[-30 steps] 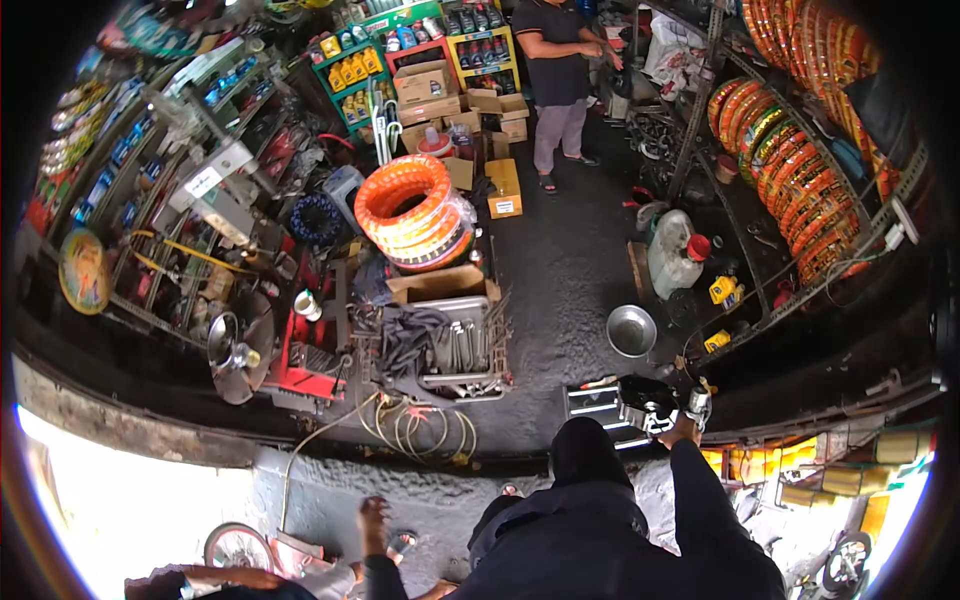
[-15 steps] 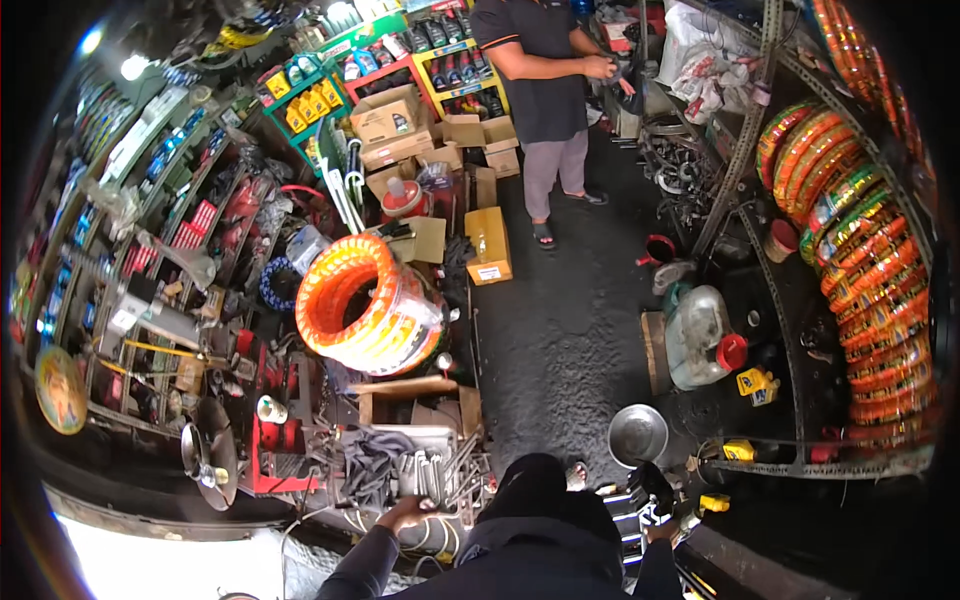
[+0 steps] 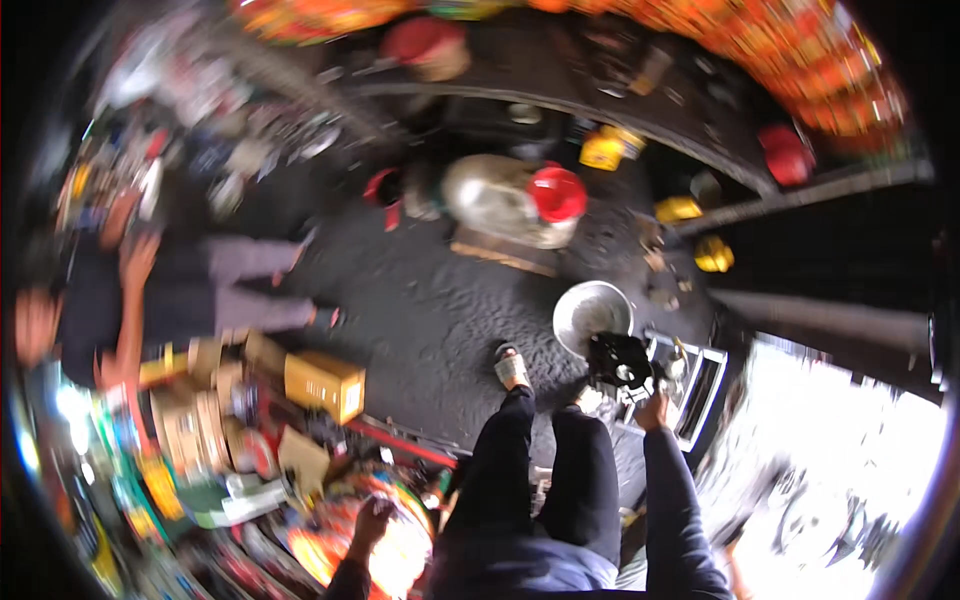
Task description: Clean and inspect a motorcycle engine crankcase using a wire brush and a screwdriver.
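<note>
Dark rough floor (image 3: 430, 340) runs through the middle of a cluttered shop; view is motion-blurred. Black part (image 3: 618, 358) with pale metal bits sits right of centre, grasped by the right hand (image 3: 655, 408): fingers closed at its near right side, exact grip too smeared to read. Steel bowl (image 3: 592, 306) is just beyond, its near edge overlapped by the part. Silver-edged frame (image 3: 713, 386) is just right of the right hand. Can't tell if the part touches either one.

Left hand (image 3: 372, 522) is near left, well apart from the right, in front of an orange ring stack (image 3: 405, 550). Its fingers look curled; can't tell if clenched or released, or touching the stack. Dark-trousered legs (image 3: 585, 470) sit between the hands.

Further out: big translucent jug (image 3: 485, 195) with red cap (image 3: 557, 194) at far centre, wooden board (image 3: 503, 252) along its near side. Yellow containers (image 3: 604, 148) far right, orange tyres (image 3: 800, 62) beyond. Cardboard box (image 3: 325, 385) at left, another person (image 3: 170, 300) in a dark top further left.
</note>
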Motion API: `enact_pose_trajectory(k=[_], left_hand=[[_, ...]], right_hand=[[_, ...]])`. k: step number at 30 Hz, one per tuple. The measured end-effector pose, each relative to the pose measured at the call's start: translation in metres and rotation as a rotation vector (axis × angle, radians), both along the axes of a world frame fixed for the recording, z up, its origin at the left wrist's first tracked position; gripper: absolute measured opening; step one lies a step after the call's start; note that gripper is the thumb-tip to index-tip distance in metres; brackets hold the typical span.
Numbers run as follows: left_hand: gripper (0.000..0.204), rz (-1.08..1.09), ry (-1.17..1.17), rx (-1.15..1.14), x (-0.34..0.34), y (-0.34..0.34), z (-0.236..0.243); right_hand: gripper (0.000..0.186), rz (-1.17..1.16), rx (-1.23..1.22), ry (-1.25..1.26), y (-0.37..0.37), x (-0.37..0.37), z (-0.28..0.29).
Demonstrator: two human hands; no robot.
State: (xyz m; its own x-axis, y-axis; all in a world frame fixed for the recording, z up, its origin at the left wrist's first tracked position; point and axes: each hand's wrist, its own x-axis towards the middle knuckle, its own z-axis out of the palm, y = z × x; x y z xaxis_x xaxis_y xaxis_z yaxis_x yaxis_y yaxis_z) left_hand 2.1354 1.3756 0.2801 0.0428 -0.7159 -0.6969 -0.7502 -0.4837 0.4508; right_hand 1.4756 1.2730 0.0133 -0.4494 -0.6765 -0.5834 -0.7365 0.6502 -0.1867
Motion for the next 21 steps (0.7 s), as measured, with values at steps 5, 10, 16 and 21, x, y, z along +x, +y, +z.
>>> enact_pose_trajectory(k=[5, 10, 16, 21], left_hand=[[0.017, 0.356, 0.079, 0.363, -0.027, -0.080, -0.001], [0.021, 0.488, -0.084, 0.751, 0.000, -0.073, -0.058], [0.017, 0.364, -0.146, 0.739, -0.008, -0.071, -0.099], [0.020, 0.377, -0.170, 0.744, -0.014, -0.074, -0.109]], right_hand=[[0.042, 0.063, -0.021, 0.114, -0.020, 0.059, -0.042], [0.063, 0.091, 0.040, 0.047, -0.028, 0.059, -0.121], [0.073, 0.191, -0.084, -0.010, -0.027, 0.037, -0.184], [0.068, 0.184, -0.226, -0.054, -0.039, 0.034, -0.236]])
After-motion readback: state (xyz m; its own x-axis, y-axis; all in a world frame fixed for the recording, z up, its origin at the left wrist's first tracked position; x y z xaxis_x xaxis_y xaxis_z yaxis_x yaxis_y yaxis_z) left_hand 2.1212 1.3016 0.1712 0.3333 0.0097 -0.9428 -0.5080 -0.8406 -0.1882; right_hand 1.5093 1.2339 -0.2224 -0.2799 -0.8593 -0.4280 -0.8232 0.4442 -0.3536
